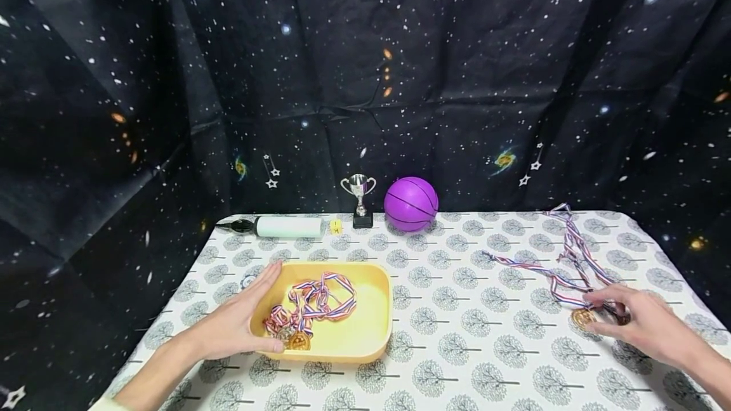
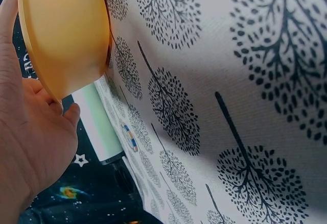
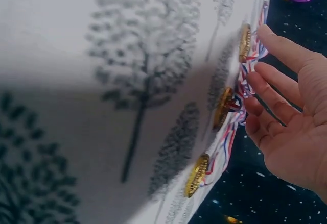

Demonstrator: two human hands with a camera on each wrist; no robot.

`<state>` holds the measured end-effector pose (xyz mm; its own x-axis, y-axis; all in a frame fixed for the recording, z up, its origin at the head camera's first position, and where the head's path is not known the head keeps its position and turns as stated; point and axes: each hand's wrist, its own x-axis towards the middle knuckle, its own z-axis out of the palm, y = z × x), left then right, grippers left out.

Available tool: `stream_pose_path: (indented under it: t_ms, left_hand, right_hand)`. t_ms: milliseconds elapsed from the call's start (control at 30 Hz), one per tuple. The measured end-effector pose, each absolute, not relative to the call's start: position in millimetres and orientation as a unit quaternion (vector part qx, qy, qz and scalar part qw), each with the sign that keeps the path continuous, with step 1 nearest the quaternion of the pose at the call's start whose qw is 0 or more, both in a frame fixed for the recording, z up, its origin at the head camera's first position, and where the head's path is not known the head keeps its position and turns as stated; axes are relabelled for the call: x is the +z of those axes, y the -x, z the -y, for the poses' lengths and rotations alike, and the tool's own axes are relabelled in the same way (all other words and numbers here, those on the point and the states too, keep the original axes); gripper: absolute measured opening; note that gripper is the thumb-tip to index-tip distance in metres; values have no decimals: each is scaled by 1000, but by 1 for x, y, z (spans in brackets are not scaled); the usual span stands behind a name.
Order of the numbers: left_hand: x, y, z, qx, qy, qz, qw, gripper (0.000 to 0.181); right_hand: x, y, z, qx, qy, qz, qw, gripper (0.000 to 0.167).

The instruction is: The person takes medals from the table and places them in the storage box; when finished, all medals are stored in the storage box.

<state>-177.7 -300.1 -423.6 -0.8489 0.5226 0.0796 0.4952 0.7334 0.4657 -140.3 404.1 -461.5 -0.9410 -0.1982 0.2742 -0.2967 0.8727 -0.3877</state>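
My left hand grips the left end of a yellow plastic bin, its thumb at the front rim and its fingers along the far left corner. Inside the bin lie medals with tangled red, white and blue ribbons. On the right, my right hand is over more medals, its fingers loosely bent around a gold medal. The right wrist view has three gold medals beside the spread fingers, with striped ribbons behind them. Whether the fingertips touch the medals, I cannot tell.
Along the table's back edge are a pale green hand pump, a small yellow object, a silver trophy cup on a black base, and a purple ball. A tree-patterned cloth covers the table. Dark star-print fabric hangs behind.
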Motion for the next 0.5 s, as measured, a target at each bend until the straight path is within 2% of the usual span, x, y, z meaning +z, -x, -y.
stream_pose_path:
  t_ms: [233,500]
  left_hand:
    - [-422,177,299,241,-271,-931,28,136]
    - [-422,177,299,237,-269,-933,27,136]
  right_hand:
    - [-473,141,-405,193,-152,958,145,45]
    - [-475,141,-405,175,-135,965,145,45]
